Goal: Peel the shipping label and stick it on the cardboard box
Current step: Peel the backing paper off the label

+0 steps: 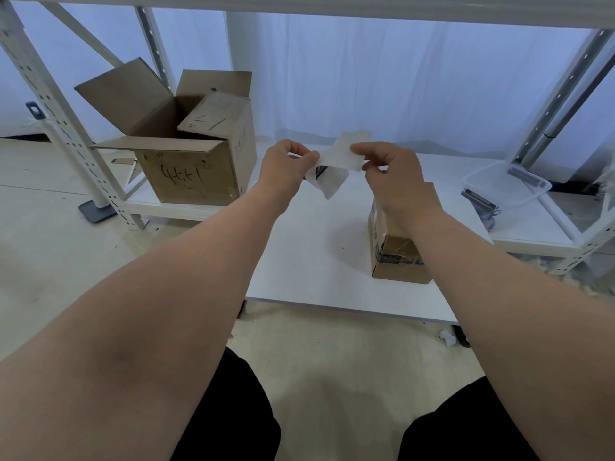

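Observation:
Both hands are raised over the white shelf board and pinch a white shipping label (337, 158). My left hand (286, 168) grips its left edge, and my right hand (389, 168) grips its right edge. The paper is split into two layers: one strip runs up toward the right, the other hangs down with dark print showing. A small brown cardboard box (396, 257), taped and partly hidden by my right forearm, sits on the board just below my right hand.
A large open cardboard box (189, 171) with handwriting stands at the left of the white shelf board (316, 261). A clear plastic tray (506, 188) with dark items lies at the right. White metal rack posts (60, 128) frame both sides.

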The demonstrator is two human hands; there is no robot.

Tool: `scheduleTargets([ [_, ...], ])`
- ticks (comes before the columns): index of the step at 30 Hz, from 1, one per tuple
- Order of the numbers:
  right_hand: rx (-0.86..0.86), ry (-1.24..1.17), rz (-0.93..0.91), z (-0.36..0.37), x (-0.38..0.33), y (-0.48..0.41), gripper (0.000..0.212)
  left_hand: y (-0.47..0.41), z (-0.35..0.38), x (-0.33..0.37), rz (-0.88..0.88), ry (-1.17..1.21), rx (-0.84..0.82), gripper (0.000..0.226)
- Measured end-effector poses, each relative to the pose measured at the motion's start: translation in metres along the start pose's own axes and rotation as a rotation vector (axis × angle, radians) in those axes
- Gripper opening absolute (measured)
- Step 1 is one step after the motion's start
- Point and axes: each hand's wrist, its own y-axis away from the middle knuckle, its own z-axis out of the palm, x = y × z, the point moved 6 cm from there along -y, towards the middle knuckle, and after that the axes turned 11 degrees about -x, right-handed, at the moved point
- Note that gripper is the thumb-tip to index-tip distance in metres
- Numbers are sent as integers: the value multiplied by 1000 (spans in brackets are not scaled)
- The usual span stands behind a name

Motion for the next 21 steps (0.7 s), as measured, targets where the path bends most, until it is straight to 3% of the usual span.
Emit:
scheduleTargets([
  [6, 115, 264, -205, -3, -15, -3, 29, 3, 5, 3, -8, 3, -125, 11],
  [10, 185, 314, -214, -9, -15, 1, 15, 5, 4, -1, -47, 42, -171, 7],
  [17, 103, -7, -88, -13, 0, -2, 14, 5, 1, 1, -19, 79, -139, 15],
  [21, 130, -51, -91, -18, 2, -1, 14, 4, 2, 1, -10, 50, -146, 13],
])
